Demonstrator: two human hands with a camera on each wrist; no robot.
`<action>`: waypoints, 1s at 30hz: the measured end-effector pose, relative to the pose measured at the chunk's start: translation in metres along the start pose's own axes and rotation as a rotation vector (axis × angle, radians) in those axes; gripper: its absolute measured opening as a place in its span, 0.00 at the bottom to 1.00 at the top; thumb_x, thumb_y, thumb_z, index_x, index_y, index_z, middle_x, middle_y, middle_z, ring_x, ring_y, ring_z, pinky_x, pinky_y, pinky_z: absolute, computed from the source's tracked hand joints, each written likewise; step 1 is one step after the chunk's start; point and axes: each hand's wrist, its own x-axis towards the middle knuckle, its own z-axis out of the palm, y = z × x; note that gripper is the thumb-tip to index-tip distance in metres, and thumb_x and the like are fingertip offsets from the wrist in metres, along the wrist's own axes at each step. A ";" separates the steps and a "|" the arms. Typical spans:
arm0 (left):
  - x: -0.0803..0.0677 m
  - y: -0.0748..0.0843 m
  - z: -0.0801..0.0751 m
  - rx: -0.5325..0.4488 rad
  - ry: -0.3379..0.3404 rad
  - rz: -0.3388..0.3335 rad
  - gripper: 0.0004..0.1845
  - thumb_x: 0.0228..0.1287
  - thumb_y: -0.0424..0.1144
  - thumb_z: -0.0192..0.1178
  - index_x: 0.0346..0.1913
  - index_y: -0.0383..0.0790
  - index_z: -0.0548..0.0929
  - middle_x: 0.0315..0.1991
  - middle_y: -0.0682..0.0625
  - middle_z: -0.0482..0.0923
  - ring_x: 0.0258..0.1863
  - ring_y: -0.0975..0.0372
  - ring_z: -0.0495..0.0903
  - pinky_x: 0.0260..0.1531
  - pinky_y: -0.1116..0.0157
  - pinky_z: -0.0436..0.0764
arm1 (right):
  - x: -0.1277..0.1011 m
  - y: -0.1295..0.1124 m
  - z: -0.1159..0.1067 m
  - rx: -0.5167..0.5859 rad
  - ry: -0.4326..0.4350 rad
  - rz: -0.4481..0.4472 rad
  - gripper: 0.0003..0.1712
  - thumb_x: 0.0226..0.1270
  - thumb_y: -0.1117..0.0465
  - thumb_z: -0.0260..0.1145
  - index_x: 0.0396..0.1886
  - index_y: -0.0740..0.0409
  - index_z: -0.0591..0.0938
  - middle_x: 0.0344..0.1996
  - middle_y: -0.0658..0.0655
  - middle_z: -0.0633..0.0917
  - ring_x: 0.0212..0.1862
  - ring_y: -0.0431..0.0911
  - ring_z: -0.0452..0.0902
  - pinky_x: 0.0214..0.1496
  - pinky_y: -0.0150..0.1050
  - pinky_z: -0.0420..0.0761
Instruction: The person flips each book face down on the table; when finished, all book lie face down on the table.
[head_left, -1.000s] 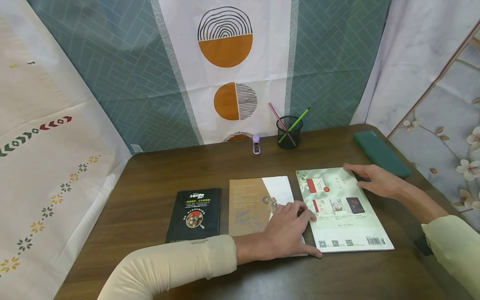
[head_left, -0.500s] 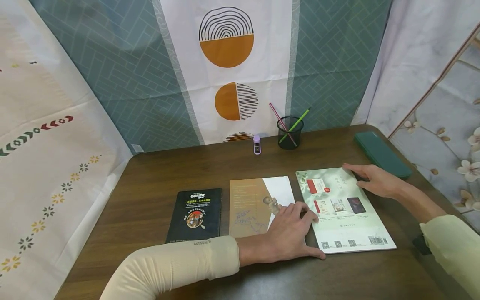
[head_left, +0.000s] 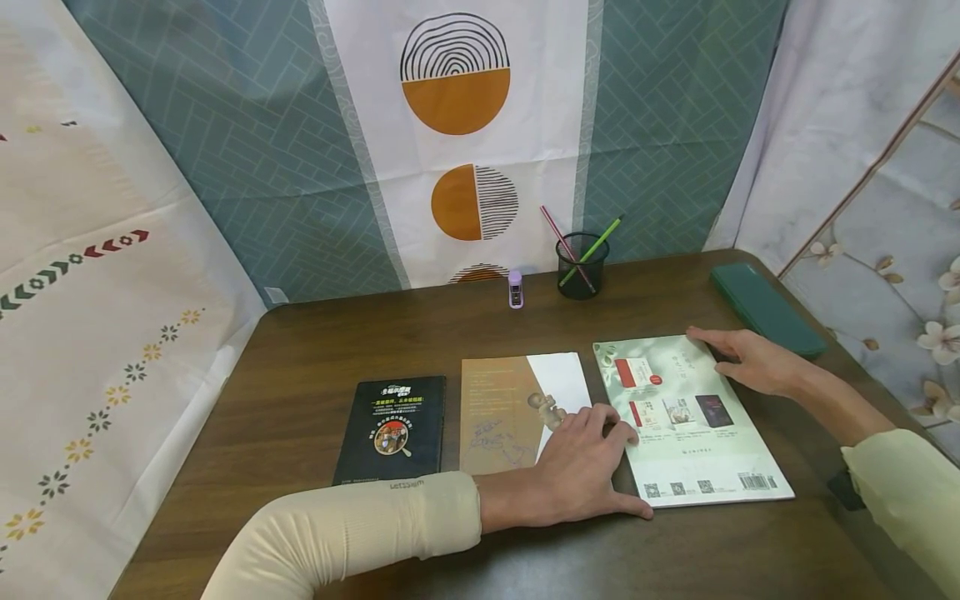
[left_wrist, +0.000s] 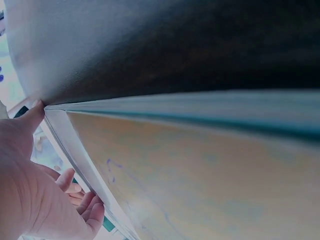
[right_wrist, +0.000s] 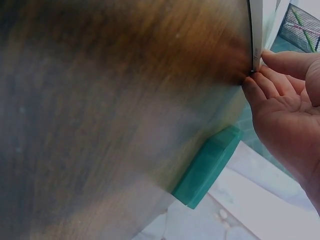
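Head view, green book: flat on the surface, right of centre, back cover up with barcode at its near right corner.
Left hand: palm down at the green book's left edge, lying over the near right corner of the brown-and-white book; thumb along the green book's near left corner, fingers lightly bent, tips on or at that edge. No closed grasp visible.
Left wrist view: thumb tip sits at a book corner; fingers loosely curved beside the page edges. Blurred, so whether they lift the cover I cannot tell.
Right hand: flat at the green book's far right corner, fingers straight and together, touching the edge.
Right wrist view: fingers meet the thin book edge; nothing wrapped round it.
Brown-and-white book: just left of the green book, edges nearly touching.
Black book: left of that one, small gap, cover up.
Green case: near the right hand, along the right edge of the surface, apart from the green book.
Mesh pen cup: at the back, holds a pink pencil and a green pencil, both leaning.
Purple small item: just left of the cup, upright.
Backdrop: patterned cloths on all sides.
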 end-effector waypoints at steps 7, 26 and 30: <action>0.000 0.001 -0.001 0.014 0.016 -0.004 0.43 0.46 0.80 0.72 0.60 0.56 0.82 0.62 0.54 0.72 0.57 0.64 0.72 0.56 0.67 0.72 | 0.001 0.000 -0.001 -0.017 0.001 -0.003 0.38 0.73 0.78 0.63 0.79 0.78 0.61 0.77 0.82 0.59 0.75 0.79 0.57 0.68 0.63 0.72; -0.002 0.004 0.000 0.014 0.003 -0.004 0.44 0.48 0.79 0.72 0.62 0.55 0.81 0.62 0.54 0.71 0.60 0.64 0.72 0.64 0.66 0.72 | 0.000 0.001 0.001 -0.001 0.018 -0.020 0.37 0.73 0.79 0.62 0.79 0.77 0.62 0.76 0.82 0.60 0.74 0.78 0.59 0.58 0.18 0.69; -0.001 0.005 0.000 0.012 -0.009 -0.014 0.45 0.48 0.79 0.71 0.63 0.55 0.81 0.63 0.54 0.71 0.61 0.64 0.71 0.66 0.66 0.71 | -0.002 0.004 0.001 0.014 0.032 -0.029 0.38 0.73 0.80 0.62 0.79 0.77 0.62 0.76 0.82 0.61 0.74 0.78 0.59 0.55 0.12 0.64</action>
